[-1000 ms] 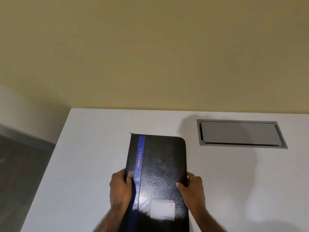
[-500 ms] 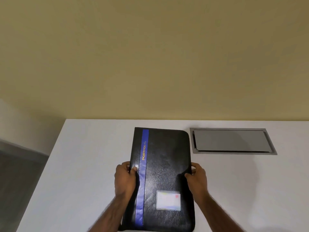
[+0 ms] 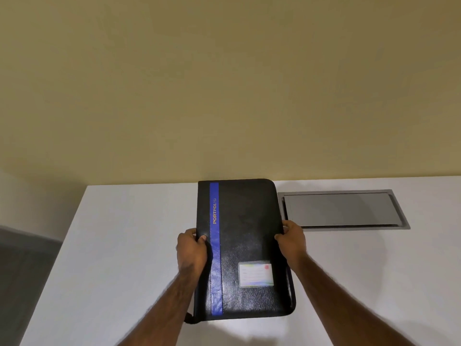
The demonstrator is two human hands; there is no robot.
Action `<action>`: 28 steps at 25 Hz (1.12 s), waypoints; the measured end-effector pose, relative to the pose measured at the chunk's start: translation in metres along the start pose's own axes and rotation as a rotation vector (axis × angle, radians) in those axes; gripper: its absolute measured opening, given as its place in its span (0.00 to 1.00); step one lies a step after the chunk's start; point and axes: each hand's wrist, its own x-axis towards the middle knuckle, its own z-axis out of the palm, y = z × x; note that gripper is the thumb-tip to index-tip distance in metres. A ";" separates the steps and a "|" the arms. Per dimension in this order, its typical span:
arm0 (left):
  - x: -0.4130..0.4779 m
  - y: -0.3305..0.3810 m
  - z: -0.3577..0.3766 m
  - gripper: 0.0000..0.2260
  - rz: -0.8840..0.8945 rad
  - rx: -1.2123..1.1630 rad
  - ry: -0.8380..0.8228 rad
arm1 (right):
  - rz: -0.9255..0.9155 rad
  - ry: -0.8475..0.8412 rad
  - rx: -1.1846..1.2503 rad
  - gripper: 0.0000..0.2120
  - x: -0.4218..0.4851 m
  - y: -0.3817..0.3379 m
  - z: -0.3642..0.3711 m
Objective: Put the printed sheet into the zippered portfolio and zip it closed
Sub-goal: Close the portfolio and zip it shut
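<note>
A black zippered portfolio [image 3: 247, 236] with a blue vertical stripe, gold lettering and a small card window near its lower right is closed and held a little above the white table [image 3: 119, 245]. My left hand [image 3: 192, 250] grips its left edge, thumb on the cover beside the stripe. My right hand [image 3: 291, 242] grips its right edge at about the same height. A short black loop hangs at the portfolio's lower left corner. No printed sheet is visible anywhere in the head view.
A grey metal hatch [image 3: 341, 209] is set flush into the table just right of the portfolio's far end. The table's left edge drops to a dark floor [image 3: 22, 270]. A yellow wall [image 3: 224, 83] stands behind the table.
Both hands have carried the portfolio farther from me, toward the wall; its far end now reaches the table's back edge beside the hatch. The grips are unchanged.
</note>
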 end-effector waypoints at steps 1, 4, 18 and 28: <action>0.001 0.001 0.001 0.11 0.000 0.007 -0.002 | 0.004 -0.002 -0.011 0.16 0.003 0.001 0.001; 0.004 0.003 0.005 0.11 0.001 0.018 -0.013 | 0.030 0.004 -0.024 0.16 0.007 0.006 0.003; 0.002 -0.001 0.008 0.11 0.083 0.187 -0.069 | -0.021 0.012 -0.160 0.18 0.003 0.002 0.007; -0.013 -0.046 0.022 0.30 0.576 0.638 -0.226 | -0.341 -0.055 -0.788 0.32 -0.026 0.021 0.025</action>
